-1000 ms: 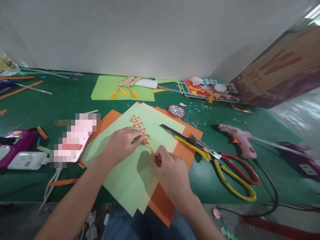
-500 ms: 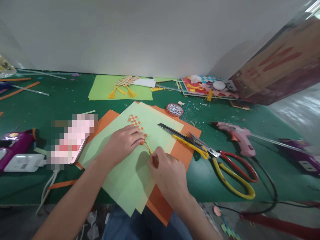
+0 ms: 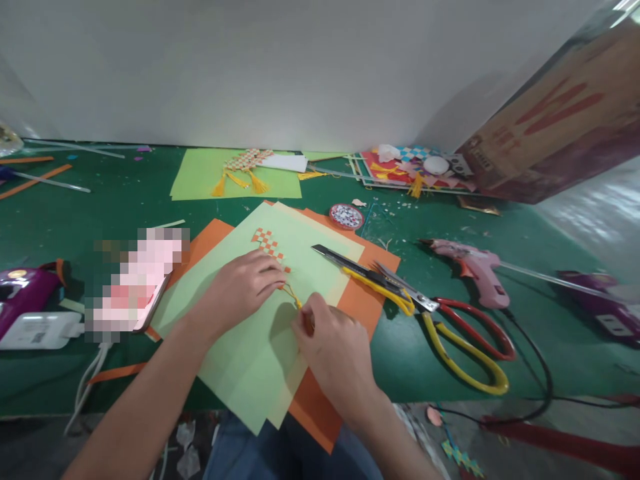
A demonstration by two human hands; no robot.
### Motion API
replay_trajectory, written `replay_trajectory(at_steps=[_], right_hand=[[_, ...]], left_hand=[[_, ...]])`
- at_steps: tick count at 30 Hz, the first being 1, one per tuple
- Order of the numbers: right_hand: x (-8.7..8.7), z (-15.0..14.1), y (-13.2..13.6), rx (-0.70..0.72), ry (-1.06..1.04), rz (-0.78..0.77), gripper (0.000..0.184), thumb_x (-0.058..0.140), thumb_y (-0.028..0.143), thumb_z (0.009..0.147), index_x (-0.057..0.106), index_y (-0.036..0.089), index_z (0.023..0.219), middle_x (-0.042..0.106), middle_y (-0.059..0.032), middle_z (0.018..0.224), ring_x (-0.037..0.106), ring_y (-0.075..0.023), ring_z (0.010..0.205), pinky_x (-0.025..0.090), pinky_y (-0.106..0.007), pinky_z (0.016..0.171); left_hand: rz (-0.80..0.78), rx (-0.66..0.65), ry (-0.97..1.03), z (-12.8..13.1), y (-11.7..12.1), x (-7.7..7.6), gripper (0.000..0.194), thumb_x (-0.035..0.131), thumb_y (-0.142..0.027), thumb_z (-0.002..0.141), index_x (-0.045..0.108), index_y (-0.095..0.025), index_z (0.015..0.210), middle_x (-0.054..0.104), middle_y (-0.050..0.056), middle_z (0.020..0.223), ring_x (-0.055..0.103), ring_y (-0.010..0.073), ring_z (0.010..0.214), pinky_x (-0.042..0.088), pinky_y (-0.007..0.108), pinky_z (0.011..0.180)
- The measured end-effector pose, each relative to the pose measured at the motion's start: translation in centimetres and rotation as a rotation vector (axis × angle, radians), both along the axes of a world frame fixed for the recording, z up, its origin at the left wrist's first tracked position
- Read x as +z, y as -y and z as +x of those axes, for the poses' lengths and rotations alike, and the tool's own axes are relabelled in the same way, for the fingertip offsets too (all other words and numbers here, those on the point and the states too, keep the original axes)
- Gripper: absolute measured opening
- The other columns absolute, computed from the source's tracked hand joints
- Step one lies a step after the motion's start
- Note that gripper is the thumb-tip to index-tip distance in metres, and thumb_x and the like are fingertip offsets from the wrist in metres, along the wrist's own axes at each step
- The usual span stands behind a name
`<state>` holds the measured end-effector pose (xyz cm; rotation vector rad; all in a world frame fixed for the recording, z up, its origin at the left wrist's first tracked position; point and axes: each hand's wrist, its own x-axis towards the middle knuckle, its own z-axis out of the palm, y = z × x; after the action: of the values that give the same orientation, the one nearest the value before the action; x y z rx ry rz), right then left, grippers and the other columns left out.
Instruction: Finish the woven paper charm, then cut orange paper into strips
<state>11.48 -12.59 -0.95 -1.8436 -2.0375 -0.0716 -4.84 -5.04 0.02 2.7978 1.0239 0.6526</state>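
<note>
An orange-and-white checkered woven paper piece (image 3: 269,245) lies on light green paper sheets (image 3: 235,373). My left hand (image 3: 245,283) covers its lower part, fingers pressed together and fingertips closed on its near end. From that end a thin yellow cord loop (image 3: 290,292) runs to my right hand (image 3: 334,343). The right hand's fingers are pinched around a yellow tassel, mostly hidden inside them. Under the green sheets, orange paper (image 3: 320,417) sticks out on several sides.
Right of the hands lie a utility knife (image 3: 345,259), scissors (image 3: 465,347) and a pink glue gun (image 3: 470,267). A small dish of googly eyes (image 3: 346,216) sits behind. At left are a phone (image 3: 145,287) and a white charger (image 3: 40,331). Finished tasselled pieces (image 3: 247,160) lie farther back.
The view has shifted slightly, moving most things a little left. Both hands keep nearly the same pose, and the yellow cord still stretches between them.
</note>
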Motion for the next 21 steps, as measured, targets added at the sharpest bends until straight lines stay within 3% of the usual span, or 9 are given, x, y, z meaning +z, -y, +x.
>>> replay_trajectory(at_steps=[21], right_hand=[[0.42,-0.05,0.07,0.007,-0.004,-0.068,0.011,0.047,0.013,0.075,0.051,0.019,0.068,0.053,0.0020,0.048,0.049,-0.0110,0.042,0.012,-0.022,0.043]], left_hand=[[-0.007,-0.003,-0.042,0.14,-0.08,0.37,0.021,0.047,-0.023,0.093,0.067,-0.017,0.096,0.067,0.005,0.094,0.058,0.0179,0.091,0.048,0.032,0.082]])
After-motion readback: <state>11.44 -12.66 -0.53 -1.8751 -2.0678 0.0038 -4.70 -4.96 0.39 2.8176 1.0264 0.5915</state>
